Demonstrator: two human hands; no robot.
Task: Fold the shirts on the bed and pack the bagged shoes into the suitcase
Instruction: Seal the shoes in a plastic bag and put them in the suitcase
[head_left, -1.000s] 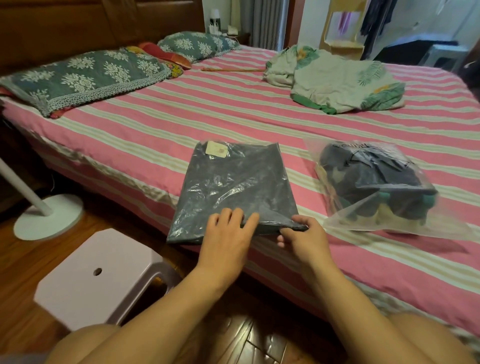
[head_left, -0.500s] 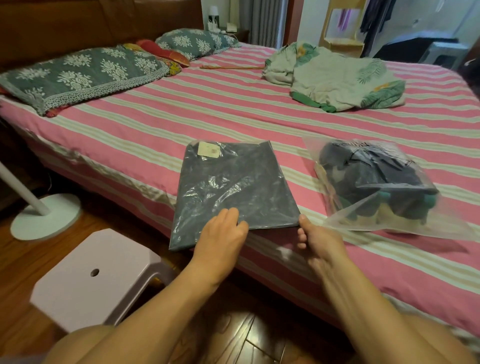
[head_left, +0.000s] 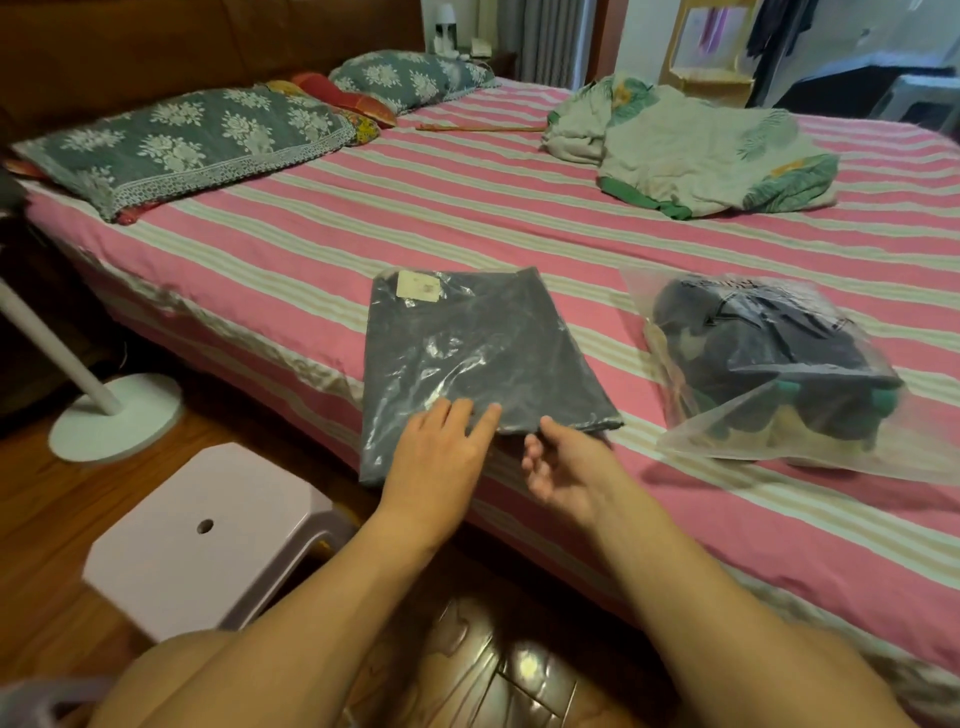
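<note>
Flatly, glossy plastic-wrapped dark shirt (head_left: 480, 353), left hand (head_left: 441, 457) pressing open, right hand (head_left: 566, 467) loose, empty.

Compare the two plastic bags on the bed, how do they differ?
The shirt bag lies flat and rectangular; the shoe bag bulges in a lumpy mound. The shirt bag overhangs the bed edge with the left hand resting on it; the shoe bag sits untouched, fully on the bed. Both are clear plastic with dark contents.
</note>
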